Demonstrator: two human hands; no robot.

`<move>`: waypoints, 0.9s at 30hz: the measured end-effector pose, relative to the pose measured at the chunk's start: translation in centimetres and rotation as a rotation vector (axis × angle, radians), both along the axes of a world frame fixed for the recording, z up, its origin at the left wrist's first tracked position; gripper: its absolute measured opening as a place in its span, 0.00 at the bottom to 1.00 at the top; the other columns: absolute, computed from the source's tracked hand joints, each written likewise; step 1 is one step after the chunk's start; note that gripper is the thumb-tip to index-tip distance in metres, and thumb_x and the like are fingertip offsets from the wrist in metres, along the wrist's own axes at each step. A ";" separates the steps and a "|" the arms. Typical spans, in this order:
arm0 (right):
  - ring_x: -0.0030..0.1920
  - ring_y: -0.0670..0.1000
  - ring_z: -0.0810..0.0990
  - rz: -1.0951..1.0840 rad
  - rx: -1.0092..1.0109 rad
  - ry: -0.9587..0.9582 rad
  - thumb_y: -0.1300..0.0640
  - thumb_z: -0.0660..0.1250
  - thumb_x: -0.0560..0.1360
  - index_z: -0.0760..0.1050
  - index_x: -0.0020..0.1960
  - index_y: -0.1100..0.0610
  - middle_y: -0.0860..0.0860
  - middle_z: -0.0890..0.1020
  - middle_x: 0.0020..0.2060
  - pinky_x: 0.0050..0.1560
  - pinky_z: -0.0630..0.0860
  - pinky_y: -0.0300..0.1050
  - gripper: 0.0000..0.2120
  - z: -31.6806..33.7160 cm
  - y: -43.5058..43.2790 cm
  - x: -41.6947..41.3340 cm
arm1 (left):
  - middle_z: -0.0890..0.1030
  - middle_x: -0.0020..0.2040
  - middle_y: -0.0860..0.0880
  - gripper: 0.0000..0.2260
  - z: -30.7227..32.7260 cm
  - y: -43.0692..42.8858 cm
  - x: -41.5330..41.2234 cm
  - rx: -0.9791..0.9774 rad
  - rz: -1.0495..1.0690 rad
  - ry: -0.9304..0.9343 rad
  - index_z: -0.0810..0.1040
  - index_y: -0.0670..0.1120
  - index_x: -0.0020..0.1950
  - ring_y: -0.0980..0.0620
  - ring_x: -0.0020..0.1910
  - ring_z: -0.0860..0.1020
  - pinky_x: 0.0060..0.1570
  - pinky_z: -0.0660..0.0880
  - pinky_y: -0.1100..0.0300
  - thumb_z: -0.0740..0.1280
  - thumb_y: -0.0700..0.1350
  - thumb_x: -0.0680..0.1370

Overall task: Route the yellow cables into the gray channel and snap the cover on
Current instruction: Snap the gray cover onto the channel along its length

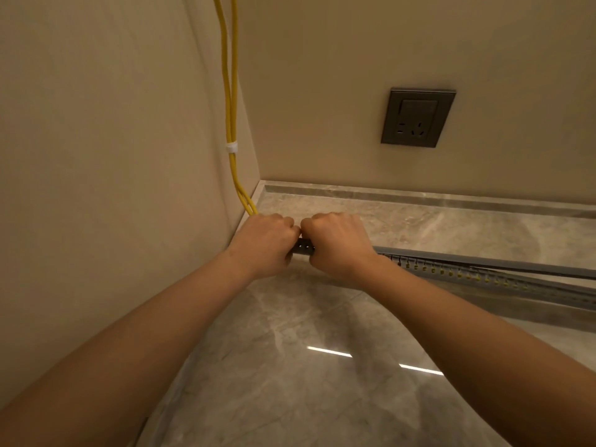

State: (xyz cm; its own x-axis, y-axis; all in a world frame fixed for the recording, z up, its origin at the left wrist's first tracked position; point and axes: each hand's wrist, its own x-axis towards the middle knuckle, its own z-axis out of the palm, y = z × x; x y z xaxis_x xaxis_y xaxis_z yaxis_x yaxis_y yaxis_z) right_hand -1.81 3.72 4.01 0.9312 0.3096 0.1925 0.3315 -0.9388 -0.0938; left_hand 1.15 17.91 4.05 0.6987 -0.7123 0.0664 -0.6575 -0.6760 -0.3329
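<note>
I see the yellow cables [231,117] running down the left wall to the floor [290,382] corner. My left hand [263,245] and right hand [338,245] have fingers clamped on the gray channel [483,279], which extends toward the floor's right edge, cover [516,264] alongside.

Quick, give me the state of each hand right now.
Left hand: closed, fingers curled over the left end of the gray channel, where the yellow cables come down.
Right hand: closed, gripping the gray channel beside the left hand.
</note>
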 end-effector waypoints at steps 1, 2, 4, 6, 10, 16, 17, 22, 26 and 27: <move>0.40 0.56 0.76 0.015 0.004 -0.009 0.63 0.64 0.69 0.74 0.46 0.56 0.53 0.79 0.42 0.35 0.62 0.45 0.07 -0.2 0.0 -0.1 | 0.78 0.49 0.47 0.09 -0.4 0.0 -0.1 0.022 0.010 0.005 0.74 0.45 0.51 0.47 0.48 0.76 0.35 0.63 0.56 0.62 0.49 0.76; 0.42 0.56 0.76 0.028 0.004 -0.016 0.63 0.64 0.70 0.74 0.47 0.56 0.53 0.79 0.43 0.34 0.62 0.46 0.07 -0.4 0.0 -0.3 | 0.79 0.50 0.47 0.10 -0.7 -0.1 -0.1 0.045 0.016 0.009 0.74 0.45 0.52 0.47 0.49 0.76 0.36 0.63 0.56 0.61 0.50 0.77; 0.45 0.55 0.76 0.050 -0.010 -0.033 0.62 0.63 0.71 0.73 0.49 0.56 0.52 0.79 0.44 0.34 0.62 0.46 0.07 -1.0 0.0 -0.8 | 0.79 0.50 0.47 0.11 -1.4 -0.2 -0.2 0.065 0.012 -0.001 0.74 0.44 0.52 0.47 0.49 0.77 0.36 0.63 0.56 0.59 0.50 0.79; 0.47 0.55 0.76 0.062 -0.047 -0.058 0.61 0.62 0.73 0.73 0.51 0.56 0.53 0.79 0.46 0.34 0.63 0.46 0.07 -1.4 -0.1 -1.2 | 0.79 0.50 0.46 0.10 -1.7 -0.1 -0.4 0.076 0.000 -0.016 0.74 0.44 0.52 0.47 0.48 0.77 0.36 0.63 0.56 0.58 0.48 0.79; 0.48 0.56 0.77 0.022 -0.162 -0.053 0.61 0.62 0.75 0.73 0.51 0.57 0.53 0.79 0.47 0.34 0.62 0.46 0.06 -1.8 -0.7 -1.8 | 0.79 0.48 0.45 0.08 -1.7 0.1 -0.5 0.116 -0.047 -0.035 0.72 0.43 0.50 0.46 0.45 0.77 0.34 0.63 0.55 0.58 0.46 0.78; 0.47 0.57 0.79 0.045 -0.227 -0.024 0.63 0.60 0.75 0.73 0.50 0.59 0.55 0.80 0.47 0.36 0.64 0.47 0.06 -2.0 -0.4 -1.8 | 0.78 0.28 0.49 0.10 -1.1 0.3 -0.8 0.159 -0.111 -0.119 0.75 0.45 0.33 0.50 0.23 0.75 0.21 0.63 0.63 0.74 0.46 0.61; 0.47 0.57 0.78 0.051 -0.229 -0.032 0.63 0.59 0.75 0.72 0.51 0.59 0.55 0.80 0.47 0.36 0.64 0.47 0.06 -2.0 -0.5 -1.8 | 0.78 0.28 0.49 0.10 -1.3 0.4 -0.8 0.167 -0.102 -0.121 0.75 0.45 0.34 0.50 0.24 0.76 0.21 0.64 0.63 0.74 0.47 0.61; 0.47 0.56 0.76 0.129 -0.224 -0.042 0.58 0.61 0.76 0.71 0.54 0.57 0.53 0.77 0.48 0.33 0.64 0.47 0.08 -2.2 -1.4 -1.8 | 0.76 0.25 0.48 0.13 -1.4 0.9 -1.0 0.111 -0.104 -0.143 0.74 0.44 0.31 0.49 0.20 0.73 0.18 0.64 0.63 0.77 0.45 0.56; 0.47 0.54 0.76 0.128 -0.170 0.006 0.50 0.63 0.75 0.71 0.57 0.53 0.51 0.77 0.49 0.33 0.64 0.46 0.13 -2.2 -4.1 -2.4 | 0.76 0.25 0.47 0.13 -1.5 1.2 -1.0 0.072 -0.102 -0.162 0.74 0.44 0.31 0.48 0.21 0.73 0.18 0.64 0.63 0.77 0.43 0.56; 0.47 0.53 0.76 0.110 -0.145 0.027 0.47 0.63 0.74 0.71 0.59 0.51 0.50 0.77 0.49 0.34 0.65 0.45 0.15 -2.2 -5.1 -2.8 | 0.76 0.25 0.47 0.12 -1.5 1.3 -1.0 0.058 -0.101 -0.170 0.74 0.44 0.31 0.48 0.21 0.73 0.18 0.64 0.63 0.76 0.43 0.56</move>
